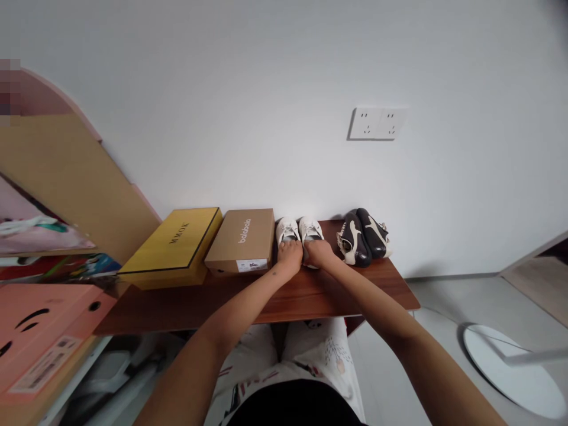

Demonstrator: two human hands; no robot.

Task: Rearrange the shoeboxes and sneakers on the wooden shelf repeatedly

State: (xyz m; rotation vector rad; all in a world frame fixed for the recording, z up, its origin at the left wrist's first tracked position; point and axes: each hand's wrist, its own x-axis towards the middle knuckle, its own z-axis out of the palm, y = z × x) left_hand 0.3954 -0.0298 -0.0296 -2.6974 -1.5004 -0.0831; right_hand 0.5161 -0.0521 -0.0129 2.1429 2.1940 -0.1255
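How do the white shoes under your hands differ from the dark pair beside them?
The white shoes stand upright, side by side, toes to the wall; the dark pair lies tipped, angled apart. The left hand and right hand rest on the white shoes; the dark pair is untouched. Both pairs sit on the wooden bench against the wall.

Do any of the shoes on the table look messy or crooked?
Yes, the dark shoes on the table. They lie tipped over and angled against each other. The white shoes stand upright, side by side, under the left hand and right hand. The two boxes sit neatly.
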